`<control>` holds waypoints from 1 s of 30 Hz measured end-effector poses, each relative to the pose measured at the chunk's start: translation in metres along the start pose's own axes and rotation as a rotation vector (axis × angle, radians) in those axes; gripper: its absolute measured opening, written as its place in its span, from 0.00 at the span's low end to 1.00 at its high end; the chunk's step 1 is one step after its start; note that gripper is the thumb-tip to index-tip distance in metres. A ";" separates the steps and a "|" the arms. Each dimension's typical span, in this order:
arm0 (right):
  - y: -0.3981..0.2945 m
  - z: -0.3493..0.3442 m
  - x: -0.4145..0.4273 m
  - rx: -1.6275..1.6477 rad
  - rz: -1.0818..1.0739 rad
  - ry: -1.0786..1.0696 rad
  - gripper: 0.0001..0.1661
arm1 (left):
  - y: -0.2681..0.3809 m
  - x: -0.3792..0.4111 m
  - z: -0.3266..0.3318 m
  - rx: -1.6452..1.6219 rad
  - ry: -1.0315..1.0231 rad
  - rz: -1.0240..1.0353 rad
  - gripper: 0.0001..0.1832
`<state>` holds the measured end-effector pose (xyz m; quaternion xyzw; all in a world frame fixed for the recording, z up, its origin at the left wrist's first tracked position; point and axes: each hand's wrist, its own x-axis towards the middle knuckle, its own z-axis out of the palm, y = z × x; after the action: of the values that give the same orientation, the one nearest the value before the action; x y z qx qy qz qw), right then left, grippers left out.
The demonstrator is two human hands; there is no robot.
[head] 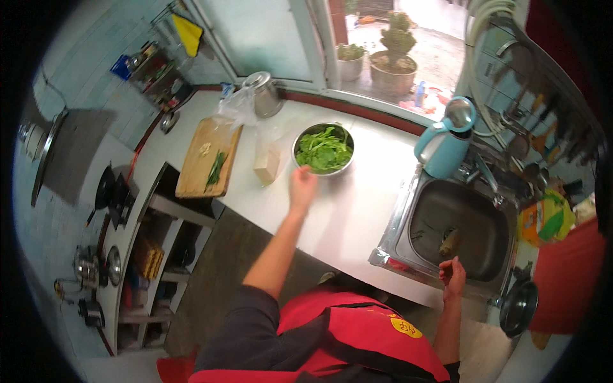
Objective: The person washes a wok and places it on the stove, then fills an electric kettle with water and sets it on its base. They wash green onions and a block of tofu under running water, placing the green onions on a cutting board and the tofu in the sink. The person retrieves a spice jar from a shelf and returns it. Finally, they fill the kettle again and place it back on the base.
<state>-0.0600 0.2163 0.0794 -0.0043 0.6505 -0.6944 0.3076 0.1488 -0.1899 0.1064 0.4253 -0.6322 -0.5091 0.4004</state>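
A metal bowl (352, 160) full of leafy greens (325, 151) stands on the white counter before me. My left hand (302, 185) is at the bowl's near left rim, its fingertips meeting the greens in the picture. It is slightly blurred, so I cannot tell whether it grips anything. Low over the front edge of the steel sink (479, 210) is my right hand (453, 278), empty, with loosely bent fingers. A brownish, root-like piece (449, 243) lies in the basin near the drain. Left of the bowl stands a pale block in clear plastic (267, 165).
A wooden cutting board (191, 167) carries chopped green stalks (217, 167) and small pale pieces (205, 149). Behind it are a plastic bag (237, 107) and a lidded steel canister (263, 95). A light-blue kettle (445, 143) stands beside the faucet (488, 179). Utensils hang at right.
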 end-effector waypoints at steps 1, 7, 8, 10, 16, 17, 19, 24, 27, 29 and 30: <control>-0.006 0.008 0.010 -0.003 0.008 -0.031 0.22 | -0.006 0.019 -0.025 0.035 0.106 -0.040 0.18; -0.004 0.071 0.015 0.017 0.010 -0.163 0.21 | -0.041 0.149 -0.111 0.551 0.651 0.274 0.23; -0.002 0.078 0.010 0.007 0.019 -0.164 0.21 | -0.045 0.171 -0.115 0.602 0.681 0.352 0.22; 0.011 0.082 0.000 0.009 0.056 -0.136 0.21 | -0.053 0.195 -0.114 0.693 0.743 0.494 0.22; 0.021 0.081 -0.018 -0.021 0.096 -0.054 0.22 | -0.017 0.182 -0.116 -0.103 0.285 -0.106 0.13; 0.023 0.079 -0.016 -0.025 0.086 -0.043 0.21 | -0.012 0.172 -0.123 -0.152 0.249 -0.066 0.12; 0.027 0.086 -0.016 -0.038 0.083 -0.054 0.21 | -0.001 0.146 -0.139 -0.237 0.181 0.014 0.12; 0.005 0.131 -0.012 -0.166 -0.001 -0.233 0.17 | 0.093 0.078 -0.141 -0.464 -0.239 -0.016 0.13; -0.036 0.171 -0.013 -0.335 -0.217 -0.451 0.11 | 0.138 0.034 -0.126 -0.628 -0.417 -0.052 0.18; -0.072 0.201 -0.029 -0.369 -0.382 -0.515 0.08 | 0.155 0.005 -0.108 -0.720 -0.509 -0.104 0.21; -0.087 0.209 -0.037 -0.350 -0.461 -0.501 0.07 | 0.157 -0.007 -0.087 -0.763 -0.576 -0.141 0.23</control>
<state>0.0179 0.0405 0.2049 -0.3728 0.6459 -0.6010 0.2875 0.2126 -0.1913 0.2745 0.1316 -0.4552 -0.8276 0.3008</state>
